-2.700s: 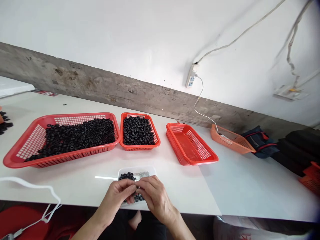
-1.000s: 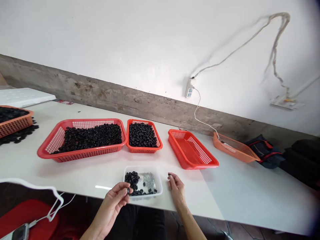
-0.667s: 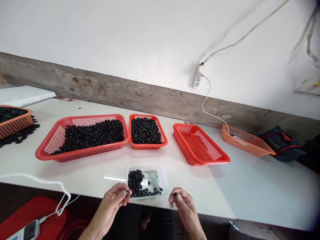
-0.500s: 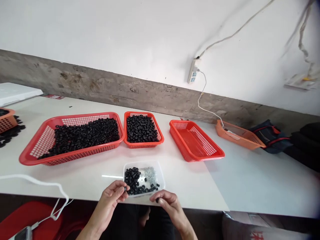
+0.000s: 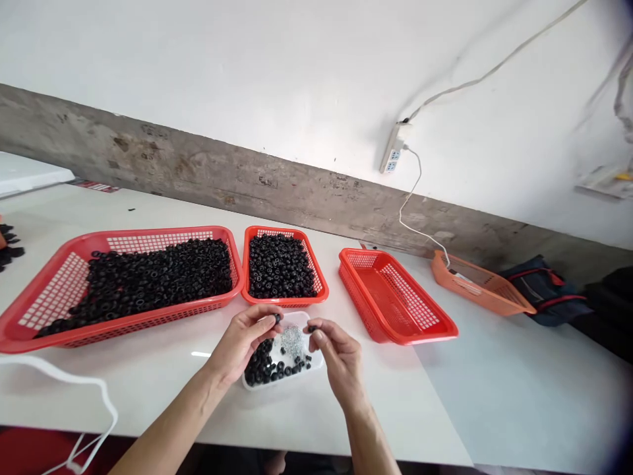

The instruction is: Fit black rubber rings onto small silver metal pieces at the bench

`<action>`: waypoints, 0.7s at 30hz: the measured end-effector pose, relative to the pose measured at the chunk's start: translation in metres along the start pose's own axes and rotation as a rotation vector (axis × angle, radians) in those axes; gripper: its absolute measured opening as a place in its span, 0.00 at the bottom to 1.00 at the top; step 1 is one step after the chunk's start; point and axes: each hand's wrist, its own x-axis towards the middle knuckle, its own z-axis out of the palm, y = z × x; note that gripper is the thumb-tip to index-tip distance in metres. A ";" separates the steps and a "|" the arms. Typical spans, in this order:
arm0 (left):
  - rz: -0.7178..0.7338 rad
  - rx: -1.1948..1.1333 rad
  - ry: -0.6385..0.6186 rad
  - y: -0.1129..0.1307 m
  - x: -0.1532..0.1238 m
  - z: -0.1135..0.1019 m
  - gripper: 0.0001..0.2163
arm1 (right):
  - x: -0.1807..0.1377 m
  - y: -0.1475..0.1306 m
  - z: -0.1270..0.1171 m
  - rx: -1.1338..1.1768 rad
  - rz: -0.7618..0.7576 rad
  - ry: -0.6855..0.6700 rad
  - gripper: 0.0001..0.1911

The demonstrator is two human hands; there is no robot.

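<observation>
My left hand [image 5: 247, 340] pinches a small black ring-like part [image 5: 277, 318] between thumb and fingertips. Between the thumb and finger of my right hand [image 5: 339, 353] is another small black piece [image 5: 311, 329]; its exact shape is too small to make out. Both hands hover over a clear plastic tub [image 5: 304, 379], a short gap apart. Inside the tub, black round parts [image 5: 258, 368] lie along the left and front, and a heap of tiny clear or silvery pieces [image 5: 293, 341] lies toward the back right.
Behind the tub stand a large red basket [image 5: 59, 290] and a smaller red basket [image 5: 321, 290], both holding many black parts. A bare red basket [image 5: 376, 290] sits to the right, with an orange basket [image 5: 484, 290] beyond. A white cable [image 5: 99, 382] loops at the left front.
Both hands have moved up and away from the table's front edge, to above the tub, each keeping its black piece. The view has also shifted.
</observation>
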 end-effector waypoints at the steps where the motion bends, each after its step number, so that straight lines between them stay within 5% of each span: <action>1: 0.004 -0.010 -0.035 0.006 0.009 0.009 0.13 | 0.012 -0.011 0.002 -0.068 -0.081 0.021 0.11; 7: 0.085 -0.001 -0.152 0.030 0.044 0.044 0.16 | 0.063 -0.045 0.007 -0.379 -0.354 0.037 0.10; 15: 0.197 0.238 -0.205 0.031 0.061 0.046 0.15 | 0.082 -0.022 0.006 -0.425 -0.358 0.004 0.12; 21: 0.263 0.343 -0.265 0.029 0.072 0.045 0.14 | 0.089 -0.032 -0.002 -0.499 -0.354 -0.004 0.10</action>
